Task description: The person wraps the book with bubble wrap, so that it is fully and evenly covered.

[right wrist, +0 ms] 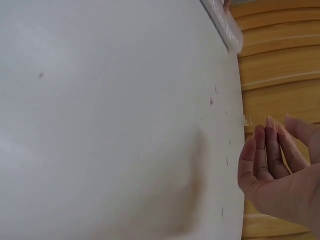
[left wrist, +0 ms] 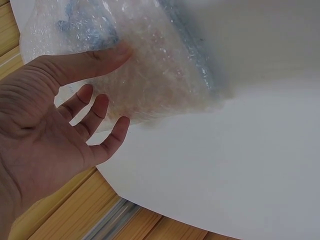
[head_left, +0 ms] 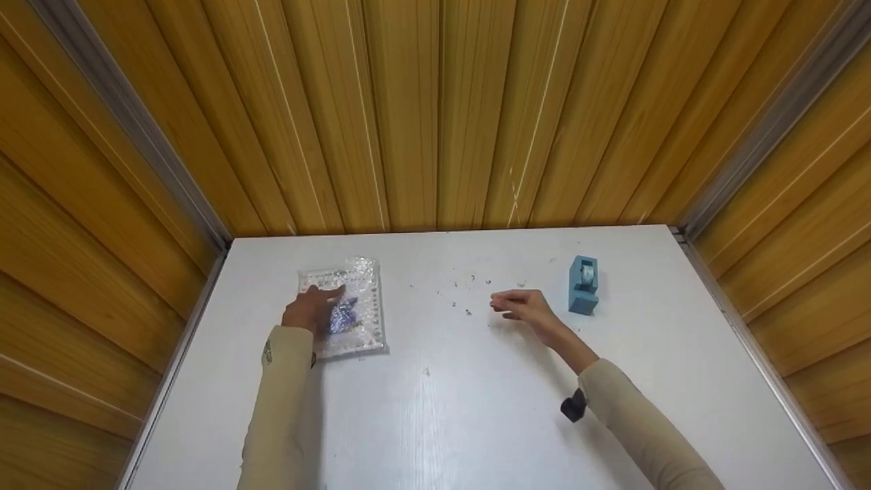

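In the head view, a flat bubble-wrapped package [head_left: 367, 306] with a blue figure and a patterned border lies at the left of the table. My left hand [head_left: 307, 309] is over its left side, one digit reaching across the wrap. The left wrist view shows the thumb against the bubble wrap [left wrist: 155, 75] and the other fingers loosely bent, not wrapped around it. My right hand [head_left: 522, 309] is above the table with its fingertips together. A small clear strip, apparently tape [right wrist: 247, 120], sticks out from those fingertips in the right wrist view.
A blue tape dispenser [head_left: 583, 289] stands to the right of my right hand. Several tiny dark marks or specks [head_left: 468, 312] dot the middle of the white table [head_left: 422, 408]. Yellow wood-look panels [head_left: 435, 122] border the table at the back and sides.
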`<state>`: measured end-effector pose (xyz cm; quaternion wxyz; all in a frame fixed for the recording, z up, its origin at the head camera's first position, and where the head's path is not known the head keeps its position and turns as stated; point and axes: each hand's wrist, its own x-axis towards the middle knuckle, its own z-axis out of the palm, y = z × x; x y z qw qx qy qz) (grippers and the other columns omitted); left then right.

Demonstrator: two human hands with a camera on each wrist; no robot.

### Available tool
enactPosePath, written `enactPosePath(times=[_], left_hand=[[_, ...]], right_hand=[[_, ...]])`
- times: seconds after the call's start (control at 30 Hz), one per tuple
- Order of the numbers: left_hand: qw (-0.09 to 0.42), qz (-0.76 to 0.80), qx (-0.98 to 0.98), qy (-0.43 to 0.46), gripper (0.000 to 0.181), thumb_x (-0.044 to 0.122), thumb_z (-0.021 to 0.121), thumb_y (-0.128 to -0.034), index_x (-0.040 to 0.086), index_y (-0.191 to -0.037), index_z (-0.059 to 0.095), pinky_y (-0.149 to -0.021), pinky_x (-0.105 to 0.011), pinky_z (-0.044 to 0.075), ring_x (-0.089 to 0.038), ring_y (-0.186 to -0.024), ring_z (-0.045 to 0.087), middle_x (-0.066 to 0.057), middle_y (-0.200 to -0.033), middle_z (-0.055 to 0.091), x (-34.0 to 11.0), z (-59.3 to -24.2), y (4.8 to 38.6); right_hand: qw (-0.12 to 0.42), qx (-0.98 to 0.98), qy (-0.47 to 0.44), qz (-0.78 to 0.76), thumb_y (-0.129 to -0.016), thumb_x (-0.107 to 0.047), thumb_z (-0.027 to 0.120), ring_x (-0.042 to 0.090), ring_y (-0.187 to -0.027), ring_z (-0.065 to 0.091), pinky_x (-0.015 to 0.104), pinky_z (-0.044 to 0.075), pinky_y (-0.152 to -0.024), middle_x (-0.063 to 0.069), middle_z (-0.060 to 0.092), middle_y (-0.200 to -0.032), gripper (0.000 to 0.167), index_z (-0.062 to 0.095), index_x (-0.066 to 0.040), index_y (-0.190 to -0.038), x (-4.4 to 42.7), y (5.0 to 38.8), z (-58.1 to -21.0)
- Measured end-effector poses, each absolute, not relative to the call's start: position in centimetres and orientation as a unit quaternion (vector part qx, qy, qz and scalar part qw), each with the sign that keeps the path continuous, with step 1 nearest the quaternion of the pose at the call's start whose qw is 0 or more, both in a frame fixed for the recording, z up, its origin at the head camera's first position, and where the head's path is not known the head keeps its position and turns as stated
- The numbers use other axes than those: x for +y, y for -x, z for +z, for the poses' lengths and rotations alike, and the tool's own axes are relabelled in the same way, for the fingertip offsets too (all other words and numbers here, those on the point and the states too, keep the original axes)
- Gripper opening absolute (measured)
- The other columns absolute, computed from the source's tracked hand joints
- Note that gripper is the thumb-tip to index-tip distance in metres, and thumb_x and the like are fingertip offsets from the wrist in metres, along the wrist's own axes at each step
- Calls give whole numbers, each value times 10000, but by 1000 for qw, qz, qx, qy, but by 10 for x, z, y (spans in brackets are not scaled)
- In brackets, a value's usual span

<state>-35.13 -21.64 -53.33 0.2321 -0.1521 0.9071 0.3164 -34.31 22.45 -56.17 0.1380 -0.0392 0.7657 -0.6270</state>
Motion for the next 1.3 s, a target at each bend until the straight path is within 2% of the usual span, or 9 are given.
enactPosePath(times=[0.2, 0.43, 0.57, 0.73, 0.83, 0.97, 1.07, 1.17, 1.3], left_hand=[[221, 377, 879, 188, 835, 682, 446, -988, 195, -1634, 242, -1232, -687, 86, -510, -1557, 40, -129, -1725, 103, -215, -522, 342], [229, 432, 846, 213, 866, 640, 534, -974, 180, -1638, 222, -1242, -673, 40, -483, -1568, 3, -108, -1729, 87, -212, -501, 332], [236, 456, 830, 217, 966, 646, 577, -949, 142, -1650, 145, -1263, -637, 25, -459, -1576, -27, -104, -1735, 44, -223, -520, 345], [248, 386, 874, 159, 830, 688, 487, -971, 195, -1614, 309, -1257, -648, 68, -476, -1569, 24, -145, -1727, 65, -231, -539, 358], [247, 376, 881, 144, 823, 677, 467, -986, 164, -1611, 313, -1264, -635, 72, -472, -1570, 38, -153, -1724, 77, -232, -539, 363], [253, 386, 874, 151, 947, 679, 488, -973, 64, -1629, 191, -1273, -621, 72, -467, -1572, 40, -172, -1720, 71, -232, -537, 362], [260, 377, 878, 138, 970, 694, 471, -971, 39, -1624, 179, -1269, -631, 71, -472, -1569, 35, -200, -1713, 57, -232, -537, 362], [265, 395, 867, 149, 999, 693, 493, -963, 37, -1629, 138, -1275, -618, 52, -450, -1578, 13, -190, -1717, 41, -233, -538, 362], [261, 411, 860, 154, 1001, 658, 525, -967, 27, -1630, 119, -1280, -604, 41, -431, -1584, 2, -188, -1718, 39, -234, -538, 364]], right_hand=[[153, 728, 73, -664, -968, -91, 693, 168, -1040, 753, 319, 606, -923, 209, 728, -1227, 377, 637, 138, -1262, 155, 356, -565], [178, 673, 78, -713, -920, -35, 733, 97, -891, 756, 366, 609, -931, 137, 778, -1102, 332, 674, 142, -1194, 64, 359, -565], [193, 648, 68, -734, -913, -9, 731, 79, -824, 748, 289, 623, -851, 154, 782, -1074, 305, 689, 129, -1182, 14, 357, -563], [196, 605, 38, -771, -910, 31, 717, 66, -745, 733, 218, 615, -747, 33, 790, -869, 275, 688, 160, -1151, -33, 355, -568], [178, 590, 23, -787, -891, 61, 722, 55, -710, 717, 214, 613, -730, 33, 786, -823, 261, 688, 184, -1118, -54, 358, -577], [141, 633, 35, -761, -856, 67, 752, 40, -658, 680, 219, 607, -678, 161, 791, -868, 228, 715, 177, -1052, -71, 359, -594], [103, 705, 74, -698, -836, 42, 771, 34, -666, 665, 175, 569, -636, 217, 782, -905, 198, 748, 133, -1011, -76, 359, -602], [54, 763, 124, -632, -827, 38, 768, 111, -734, 719, 151, 559, -662, 225, 779, -922, 170, 764, 96, -987, -78, 359, -607], [3, 799, 176, -576, -806, 79, 768, 264, -833, 761, 193, 592, -733, 211, 776, -920, 192, 756, 91, -998, -80, 358, -611]])
